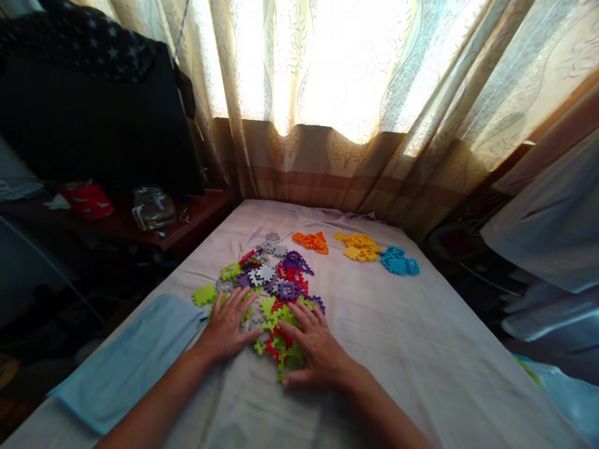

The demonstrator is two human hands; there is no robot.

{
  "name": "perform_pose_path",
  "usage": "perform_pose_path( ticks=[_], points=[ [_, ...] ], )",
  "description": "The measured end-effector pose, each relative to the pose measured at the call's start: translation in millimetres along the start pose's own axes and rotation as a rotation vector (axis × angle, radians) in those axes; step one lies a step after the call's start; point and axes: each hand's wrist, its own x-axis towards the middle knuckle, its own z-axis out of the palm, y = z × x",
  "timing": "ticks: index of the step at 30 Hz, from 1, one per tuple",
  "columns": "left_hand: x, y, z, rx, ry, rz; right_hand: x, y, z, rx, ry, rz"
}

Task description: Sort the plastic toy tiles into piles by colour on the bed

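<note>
Toothed plastic pieces point(266, 273) in green, purple, red, grey and white lie in a loose, mixed heap on a pale, wrinkled sheet point(397, 349). Beyond the sheet hangs a patterned curtain point(299, 62), bright with light; at left, a dark screen point(98, 118) draped with a star-print cloth point(93, 40) stands on a reddish-brown stand point(206, 212). A light blue cloth point(135, 362) lies left of the heap.

The left hand point(227, 327) is spread open at the heap's left edge, palm down, gripping nothing visible. The right hand point(316, 349) is open too, fingers parted over the near right side; whether it pinches any piece is hidden. Farther off, sorted by colour, are an orange pile point(311, 242), a yellow pile point(360, 247) and a blue pile point(400, 262), the last two side by side.

On the stand sits a clear glass jar point(154, 207), its contents too dim to tell, near a red object point(93, 201).
</note>
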Motion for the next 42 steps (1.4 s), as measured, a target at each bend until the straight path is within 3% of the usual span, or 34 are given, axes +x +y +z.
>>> perform_pose_path(
  ticks=[3, 9, 11, 13, 16, 18, 21, 24, 27, 31, 34, 38, 40, 42],
  points=[
    [0, 4, -1.0, -0.007, 0.074, 0.005, 23, -7, 3, -0.06, 0.031, 0.011],
    [-1, 9, -8.9, 0.001, 0.164, 0.154, 63, 14, 10, -0.151, 0.332, 0.257],
    [-4, 8, -11.7, 0.045, 0.189, 0.093, 59, 21, 13, -0.141, 0.42, 0.314],
    [-6, 7, -13.2, 0.101, 0.205, -0.087, 47, 23, 14, -0.129, 0.455, 0.338],
    [-7, 8, -12.1, 0.123, 0.104, -0.323, 26, 14, 13, -0.115, 0.358, 0.395],
    [-4, 14, -8.9, 0.099, 0.014, -0.359, 19, 3, 14, -0.106, 0.244, 0.398],
    [10, 34, -1.4, 0.047, -0.015, -0.371, 26, -14, 18, -0.088, 0.141, 0.349],
    [32, 55, 7.5, -0.074, 0.013, -0.387, 42, -19, 20, -0.08, 0.172, 0.359],
    [49, 61, 14.1, -0.243, 0.107, -0.382, 53, -7, 16, -0.089, 0.286, 0.445],
    [45, 42, 15.6, -0.32, 0.252, -0.247, 47, 18, 12, -0.052, 0.488, 0.501],
    [25, 26, 13.0, -0.178, 0.15, -0.185, 34, 28, 15, -0.033, 0.564, 0.442],
    [11, 29, 7.6, -0.037, -0.004, -0.202, 23, 26, 19, -0.072, 0.399, 0.298],
    [13, 37, 5.5, -0.014, -0.007, -0.224, 24, 24, 20, -0.102, 0.3, 0.234],
    [19, 43, 4.3, -0.005, 0.02, -0.217, 26, 25, 21, -0.138, 0.316, 0.228]
  ],
)
